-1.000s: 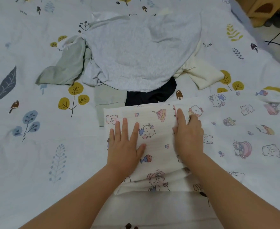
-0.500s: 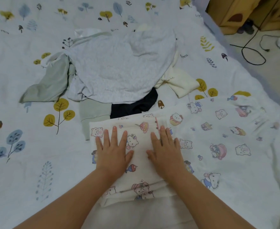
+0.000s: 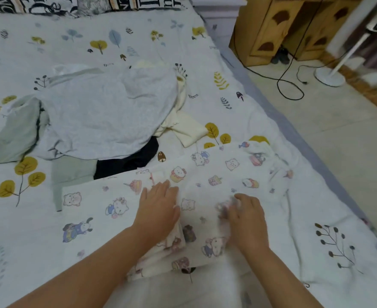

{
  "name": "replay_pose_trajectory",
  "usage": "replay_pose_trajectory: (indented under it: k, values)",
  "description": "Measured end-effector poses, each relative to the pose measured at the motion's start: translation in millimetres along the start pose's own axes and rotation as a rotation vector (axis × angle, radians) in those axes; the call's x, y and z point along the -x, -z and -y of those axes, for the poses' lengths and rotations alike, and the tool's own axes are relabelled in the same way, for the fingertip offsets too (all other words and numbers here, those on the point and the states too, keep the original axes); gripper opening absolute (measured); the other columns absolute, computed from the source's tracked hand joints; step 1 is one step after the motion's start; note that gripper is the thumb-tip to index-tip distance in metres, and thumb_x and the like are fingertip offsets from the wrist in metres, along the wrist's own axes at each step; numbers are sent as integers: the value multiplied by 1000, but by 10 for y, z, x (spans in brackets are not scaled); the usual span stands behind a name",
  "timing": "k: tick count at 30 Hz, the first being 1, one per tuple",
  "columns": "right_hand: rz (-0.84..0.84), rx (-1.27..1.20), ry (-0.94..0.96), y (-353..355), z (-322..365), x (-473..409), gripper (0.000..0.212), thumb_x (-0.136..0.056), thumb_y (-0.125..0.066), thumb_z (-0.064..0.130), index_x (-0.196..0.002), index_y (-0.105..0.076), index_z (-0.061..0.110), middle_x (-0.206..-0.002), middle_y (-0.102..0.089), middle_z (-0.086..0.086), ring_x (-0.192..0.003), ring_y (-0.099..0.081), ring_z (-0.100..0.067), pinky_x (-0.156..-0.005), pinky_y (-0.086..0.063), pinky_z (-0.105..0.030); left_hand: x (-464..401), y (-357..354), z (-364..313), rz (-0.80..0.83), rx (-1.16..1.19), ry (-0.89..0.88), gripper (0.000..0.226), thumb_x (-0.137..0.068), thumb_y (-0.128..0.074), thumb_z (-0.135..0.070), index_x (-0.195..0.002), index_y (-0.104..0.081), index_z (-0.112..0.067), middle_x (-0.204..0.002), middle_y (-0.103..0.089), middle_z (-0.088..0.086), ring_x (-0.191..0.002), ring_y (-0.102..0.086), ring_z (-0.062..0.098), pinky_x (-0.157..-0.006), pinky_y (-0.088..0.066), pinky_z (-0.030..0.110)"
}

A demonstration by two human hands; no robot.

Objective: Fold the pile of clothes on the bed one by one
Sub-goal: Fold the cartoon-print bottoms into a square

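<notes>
A white cartoon-print garment (image 3: 218,174) lies partly folded on the bed in front of me. My left hand (image 3: 158,210) presses flat on its folded left part, fingers straight. My right hand (image 3: 247,216) rests on the cloth further right, blurred, its fingertips curled into the fabric. Behind lies the pile: a large light grey garment (image 3: 103,116) on top, a pale green one (image 3: 11,134) at the left, a dark navy piece (image 3: 129,163) and a cream one (image 3: 187,127) sticking out from under it.
The leaf-print bedsheet (image 3: 27,230) covers the bed; its right edge (image 3: 312,156) drops to a tiled floor. A wooden cabinet (image 3: 289,25), a black cable (image 3: 289,85) and a white fan base (image 3: 329,76) stand on the floor. Patterned pillows (image 3: 83,3) lie at the head.
The view swung right and up. My right hand slid right across the printed garment and its fingers curled into the cloth; my left hand moved right onto the fold's edge.
</notes>
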State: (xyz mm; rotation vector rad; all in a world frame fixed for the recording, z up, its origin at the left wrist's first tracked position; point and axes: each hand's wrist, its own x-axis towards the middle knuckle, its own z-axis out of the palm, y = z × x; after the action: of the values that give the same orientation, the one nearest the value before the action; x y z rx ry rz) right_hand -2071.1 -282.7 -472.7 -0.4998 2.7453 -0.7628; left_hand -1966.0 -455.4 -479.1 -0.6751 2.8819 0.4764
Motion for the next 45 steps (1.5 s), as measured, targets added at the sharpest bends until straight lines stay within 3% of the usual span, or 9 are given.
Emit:
replay_pose_trajectory:
  k: [7, 12, 16, 19, 23, 28, 35, 42, 45]
  values:
    - [-78, -440, -574, 563, -773, -502, 50, -91, -52, 23, -136, -37, 8, -129, -47, -16, -112, -49, -33, -96, -41, -43, -273, -303, -757, 189, 1, -5, 58, -99, -31, -35, -149, -7, -21, -158, 5, 5, -145, 2, 25, -117, -3, 45]
    - [21, -641, -612, 583, -912, -879, 22, -86, -57, 30, -79, -53, 10, -80, -50, -11, -75, -48, -23, -72, -40, -33, -328, -590, -956, 293, -46, 16, 63, -98, -23, -46, -149, 6, -22, -157, 16, 7, -143, 16, 33, -116, 2, 49]
    - [24, -845, -749, 453, -936, -1132, 43, -79, -73, 21, -113, -58, -1, -107, -62, -15, -100, -60, -32, -91, -49, -44, -359, -690, -914, 343, -71, -1, 69, -96, -26, -50, -149, 11, -23, -156, 21, 7, -141, 20, 34, -115, 4, 50]
    - [-2, -950, -760, 414, -908, -1164, 41, -77, -73, 5, -113, -55, -1, -109, -60, -16, -92, -59, -29, -73, -52, -39, -385, -699, -874, 357, -29, -3, 70, -96, -28, -51, -149, 10, -24, -155, 22, 5, -141, 21, 33, -115, 5, 50]
    - [-159, -859, -487, 522, -673, -1000, 21, -79, -66, 7, -73, -48, 17, -87, -57, -7, -74, -53, -20, -56, -39, -26, -409, -544, -869, 343, 142, 50, 63, -98, -28, -45, -150, 0, -23, -158, 8, 4, -145, 9, 29, -117, -1, 45]
    - [-171, -759, 3, 668, 60, -454, 23, -80, -62, 7, -83, -58, 29, -74, -61, 19, -64, -56, 12, -53, -43, -7, -415, 52, -778, 120, 946, 231, 48, -100, -33, -39, -146, -26, -28, -152, -27, -7, -136, -26, 7, -101, -24, 7]
    - [26, -394, 550, 197, 993, 367, 45, -66, -61, 12, -111, -61, 19, -95, -66, 15, -83, -58, -3, -70, -43, -14, -148, 974, -156, 28, 1908, 265, 64, -84, -35, -63, -120, -62, -17, -107, -70, 6, -96, -68, 19, -77, -57, 29]
    - [215, -91, 909, -482, 1386, 823, 37, -66, -64, 6, -102, -66, 7, -124, -62, -10, -113, -61, -24, -82, -56, -33, 424, 1108, 802, -115, 1467, 319, 13, -70, -68, -20, -82, -74, -19, -86, -74, 5, -77, -71, 18, -61, -57, 26]
    - [299, -7, 994, -784, 1419, 993, 33, -72, -52, 15, -100, -69, 14, -117, -67, -5, -108, -64, -17, -80, -56, -26, 572, 892, 1153, -208, 1076, 516, 39, -70, -77, -4, -103, -63, -19, -98, -71, 3, -88, -69, 20, -74, -57, 33]
